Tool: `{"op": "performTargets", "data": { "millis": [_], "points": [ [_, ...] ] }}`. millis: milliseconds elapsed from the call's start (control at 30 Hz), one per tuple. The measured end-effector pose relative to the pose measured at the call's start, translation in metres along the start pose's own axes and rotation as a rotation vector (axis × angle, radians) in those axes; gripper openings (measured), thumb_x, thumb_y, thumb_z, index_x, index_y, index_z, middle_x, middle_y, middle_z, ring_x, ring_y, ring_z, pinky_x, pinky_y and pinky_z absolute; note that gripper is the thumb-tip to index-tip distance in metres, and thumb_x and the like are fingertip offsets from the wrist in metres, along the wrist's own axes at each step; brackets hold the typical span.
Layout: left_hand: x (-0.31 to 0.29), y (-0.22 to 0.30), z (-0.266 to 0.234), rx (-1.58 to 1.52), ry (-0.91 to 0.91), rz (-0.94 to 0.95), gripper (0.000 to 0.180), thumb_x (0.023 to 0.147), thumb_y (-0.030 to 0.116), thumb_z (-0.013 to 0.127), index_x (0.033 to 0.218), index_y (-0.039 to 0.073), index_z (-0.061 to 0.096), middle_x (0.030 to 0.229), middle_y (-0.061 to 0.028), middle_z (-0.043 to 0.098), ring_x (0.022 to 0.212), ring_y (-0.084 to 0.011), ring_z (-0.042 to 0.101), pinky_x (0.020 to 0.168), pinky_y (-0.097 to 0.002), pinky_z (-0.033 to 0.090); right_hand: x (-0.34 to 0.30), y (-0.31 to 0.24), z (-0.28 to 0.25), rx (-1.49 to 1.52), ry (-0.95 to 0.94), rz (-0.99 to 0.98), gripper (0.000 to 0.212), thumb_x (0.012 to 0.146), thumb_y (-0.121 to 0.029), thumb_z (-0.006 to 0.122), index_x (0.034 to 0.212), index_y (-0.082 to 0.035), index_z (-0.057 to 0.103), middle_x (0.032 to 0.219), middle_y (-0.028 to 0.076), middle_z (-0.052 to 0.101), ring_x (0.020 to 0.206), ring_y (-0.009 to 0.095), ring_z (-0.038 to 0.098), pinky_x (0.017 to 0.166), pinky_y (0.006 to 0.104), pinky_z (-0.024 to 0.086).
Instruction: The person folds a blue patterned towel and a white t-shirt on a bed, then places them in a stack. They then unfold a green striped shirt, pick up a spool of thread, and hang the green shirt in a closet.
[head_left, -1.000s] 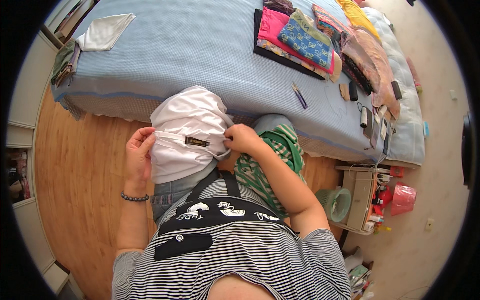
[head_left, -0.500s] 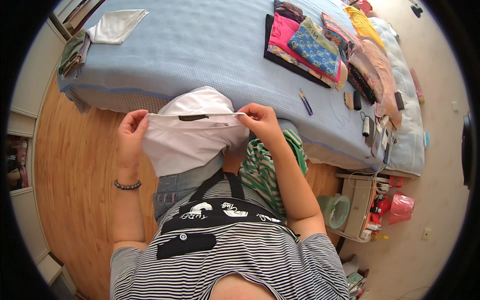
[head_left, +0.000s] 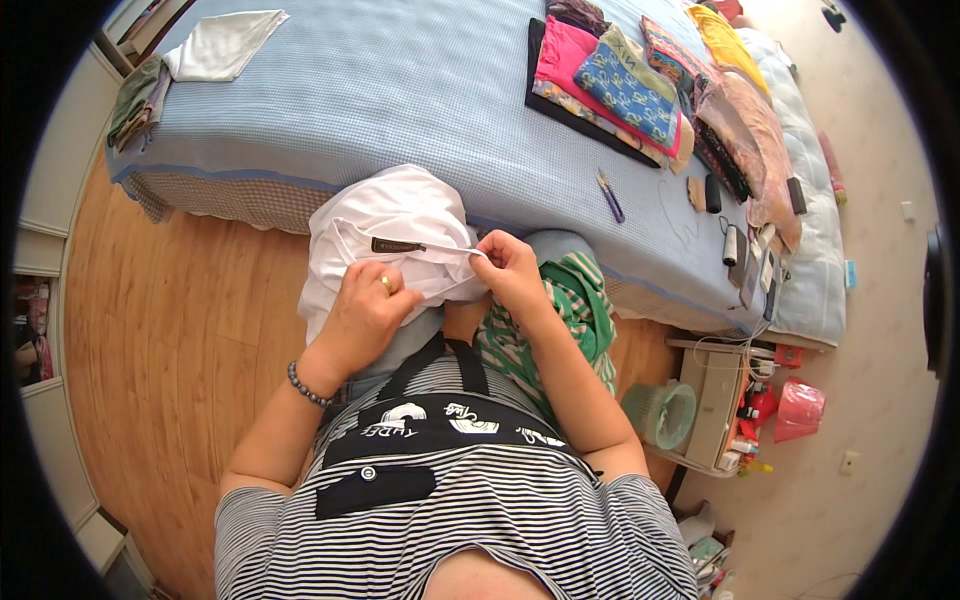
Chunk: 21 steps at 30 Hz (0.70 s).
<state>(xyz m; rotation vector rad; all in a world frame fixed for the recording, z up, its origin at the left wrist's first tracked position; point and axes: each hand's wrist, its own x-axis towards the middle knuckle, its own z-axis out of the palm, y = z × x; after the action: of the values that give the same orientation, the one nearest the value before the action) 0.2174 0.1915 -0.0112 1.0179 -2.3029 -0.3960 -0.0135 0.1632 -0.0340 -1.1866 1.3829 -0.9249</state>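
A white top (head_left: 390,200) lies bunched over my lap against the bed's edge, with a dark label (head_left: 396,246) showing inside its narrow-edged opening. Between thumb and fingers, my right hand (head_left: 512,272) pinches the right end of that edge. My left hand (head_left: 368,312), with a ring and a beaded bracelet, is closed at the near side of the opening, its curled fingers on the fabric. Right beside the top, a green-and-white striped cloth (head_left: 572,315) rests over my right leg.
The bed has a blue cover (head_left: 380,90). On it are a folded white cloth (head_left: 225,45), a small folded stack (head_left: 138,105), folded colourful clothes (head_left: 630,90), and blue-handled snips (head_left: 611,198). A green bin (head_left: 662,415) stands by a small cabinet (head_left: 715,405) at right.
My left hand has come inward and nearer from the opening's left end. The stretched edge has slackened, and the label now faces up. My right hand keeps its pinch, slightly lower.
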Motion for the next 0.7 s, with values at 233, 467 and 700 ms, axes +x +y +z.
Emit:
{"op": "performTargets", "data": {
  "millis": [233,467,700],
  "points": [
    [-0.018,0.004,-0.003,-0.065,-0.071,-0.007,0.008,0.076,0.008,0.06,0.084,0.008,0.063,0.082,-0.0046,0.053,0.086,-0.0234,0.053,0.082,-0.0351,0.04,0.0,0.006,0.002,-0.043,-0.014,-0.03,0.007,0.078,-0.006,0.061,0.077,-0.001,0.056,0.065,-0.004,0.052,0.058,0.003,0.045,0.051,0.0197,0.036],
    [-0.021,-0.01,-0.005,-0.089,0.222,-0.202,0.016,0.078,0.007,0.065,0.094,0.006,0.063,0.093,-0.0087,0.06,0.089,-0.0267,0.055,0.083,-0.0386,0.043,-0.002,0.006,-0.003,-0.037,-0.043,-0.034,0.006,0.078,-0.006,0.06,0.077,-0.001,0.056,0.066,-0.004,0.052,0.059,0.003,0.045,0.052,0.0199,0.037],
    [-0.015,-0.088,-0.007,-0.636,0.078,-0.758,0.019,0.078,0.011,0.071,0.092,0.002,0.063,0.087,-0.0039,0.058,0.076,-0.0102,0.05,0.064,-0.0253,0.041,-0.004,-0.019,0.003,0.085,0.063,-0.2,0.005,0.083,-0.002,0.058,0.081,-0.002,0.053,0.07,-0.005,0.049,0.061,0.002,0.044,0.053,0.0184,0.036]
  ]
}}
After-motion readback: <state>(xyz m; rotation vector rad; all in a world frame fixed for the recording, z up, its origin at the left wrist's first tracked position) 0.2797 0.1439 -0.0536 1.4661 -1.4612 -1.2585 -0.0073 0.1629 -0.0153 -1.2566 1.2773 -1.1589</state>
